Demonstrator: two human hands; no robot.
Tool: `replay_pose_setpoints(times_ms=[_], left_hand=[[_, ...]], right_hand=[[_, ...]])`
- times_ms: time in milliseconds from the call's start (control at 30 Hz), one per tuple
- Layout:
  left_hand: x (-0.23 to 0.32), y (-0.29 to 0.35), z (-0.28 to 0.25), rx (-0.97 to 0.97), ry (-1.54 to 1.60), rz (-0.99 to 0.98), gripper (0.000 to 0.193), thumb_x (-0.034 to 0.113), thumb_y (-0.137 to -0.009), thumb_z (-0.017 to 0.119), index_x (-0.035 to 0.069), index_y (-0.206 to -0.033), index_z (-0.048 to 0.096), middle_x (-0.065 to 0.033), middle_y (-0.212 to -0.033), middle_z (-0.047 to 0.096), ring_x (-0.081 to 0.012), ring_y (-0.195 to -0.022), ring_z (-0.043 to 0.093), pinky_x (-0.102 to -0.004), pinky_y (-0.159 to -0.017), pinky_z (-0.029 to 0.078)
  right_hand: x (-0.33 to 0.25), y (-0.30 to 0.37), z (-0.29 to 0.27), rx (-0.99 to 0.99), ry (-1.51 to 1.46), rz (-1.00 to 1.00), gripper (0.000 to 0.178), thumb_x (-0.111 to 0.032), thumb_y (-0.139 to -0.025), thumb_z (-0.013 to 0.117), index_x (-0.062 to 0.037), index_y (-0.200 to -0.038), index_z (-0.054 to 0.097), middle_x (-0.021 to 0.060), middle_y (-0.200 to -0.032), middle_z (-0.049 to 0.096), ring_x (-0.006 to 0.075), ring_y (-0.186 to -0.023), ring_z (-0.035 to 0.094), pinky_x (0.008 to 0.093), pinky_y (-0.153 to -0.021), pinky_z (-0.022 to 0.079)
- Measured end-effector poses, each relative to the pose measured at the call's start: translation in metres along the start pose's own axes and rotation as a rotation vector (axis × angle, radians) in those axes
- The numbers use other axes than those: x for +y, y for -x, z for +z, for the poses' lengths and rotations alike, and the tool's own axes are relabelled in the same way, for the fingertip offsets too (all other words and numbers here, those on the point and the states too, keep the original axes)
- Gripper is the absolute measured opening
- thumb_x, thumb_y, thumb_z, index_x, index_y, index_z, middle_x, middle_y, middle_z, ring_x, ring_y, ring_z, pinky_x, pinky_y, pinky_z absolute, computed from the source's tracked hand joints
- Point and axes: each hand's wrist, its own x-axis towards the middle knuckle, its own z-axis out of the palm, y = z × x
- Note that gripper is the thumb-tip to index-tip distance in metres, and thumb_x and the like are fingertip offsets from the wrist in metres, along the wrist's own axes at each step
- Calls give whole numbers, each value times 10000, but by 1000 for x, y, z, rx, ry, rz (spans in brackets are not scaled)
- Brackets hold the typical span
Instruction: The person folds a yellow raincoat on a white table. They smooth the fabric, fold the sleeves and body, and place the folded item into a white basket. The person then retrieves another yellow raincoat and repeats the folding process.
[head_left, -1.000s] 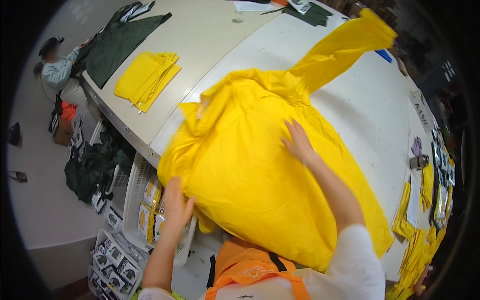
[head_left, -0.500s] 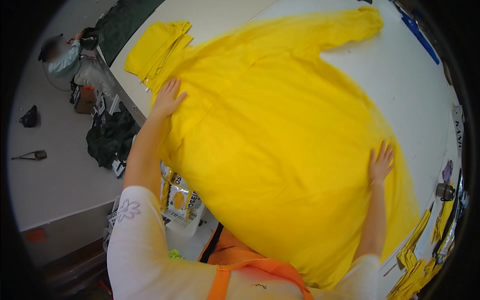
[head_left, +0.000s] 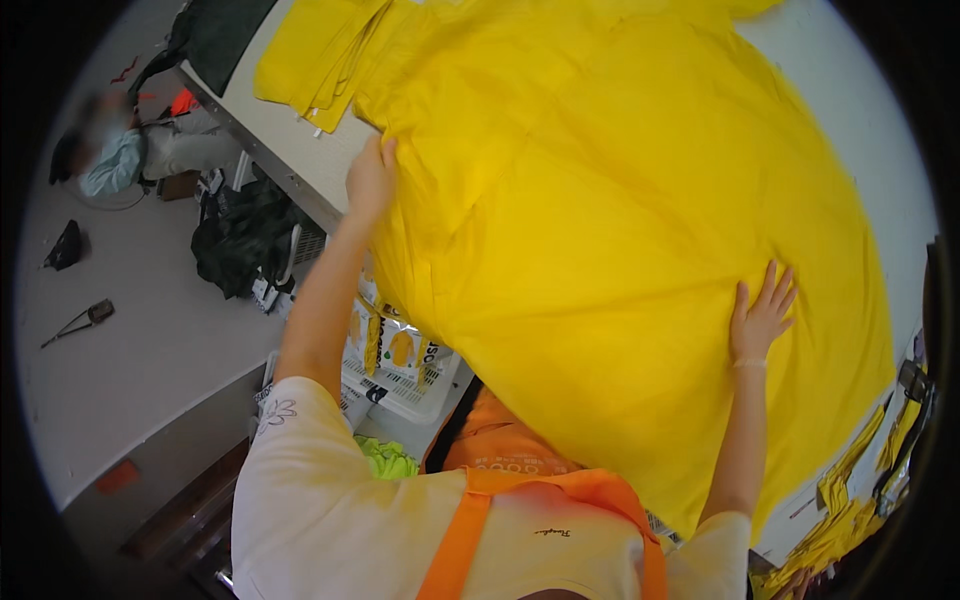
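Note:
A large yellow garment [head_left: 620, 220] of thin cloth is spread over the white table and hangs past its near edge. At its left side, by the table's edge, the fingers of my left hand [head_left: 371, 182] are curled closed on the cloth. My right hand [head_left: 762, 318] lies flat on the garment at the right, fingers spread, gripping nothing. Small creases run across the cloth between my hands. Just beyond my left hand is a folded yellow stack [head_left: 318, 60], touching or partly overlapped by the garment; I cannot tell which.
Below the table edge stands a white plastic basket [head_left: 410, 395] with printed packages [head_left: 402, 345]. Dark cloth [head_left: 245, 235] lies in a heap at the left, with a seated person [head_left: 115, 165] beyond. Yellow strips [head_left: 835, 500] lie at the lower right.
My left hand has gone from lying flat on the cloth to closing on its left edge. The garment's left side is more bunched. My right hand stays flat; the whole view has shifted.

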Motion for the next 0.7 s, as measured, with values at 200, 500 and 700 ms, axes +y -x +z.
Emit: replay_pose_setpoints(times_ms=[200, 500, 700], left_hand=[[20, -91, -25, 131, 39, 91, 420, 329, -815, 656, 11, -1068, 549, -149, -893, 624, -315, -790, 590, -388, -701, 455], [-6, 231, -5, 96, 534, -414, 634, 273, -838, 645, -78, -1263, 331, -227, -1203, 424, -333, -1122, 427, -407, -971, 331], [-67, 213, -71, -77, 1333, -812, 392, 300, -955, 385, -8, -1153, 525, -153, -1164, 573, -272, -1002, 580, -384, -834, 481]], right_hand=[[13, -135, 12, -4, 169, 2, 625, -526, -904, 394, -256, -1439, 219, 91, -1509, 156, 337, -1382, 122, 647, -1023, 127], [-121, 45, -34, -148, -94, -208, 651, -435, -855, 520, -195, -1418, 299, 114, -1501, 174, 363, -1381, 106, 618, -1054, 67], [-114, 55, -30, -129, -108, -126, 663, -524, -847, 479, -246, -1419, 294, 95, -1507, 165, 340, -1386, 98, 600, -1062, 53]])
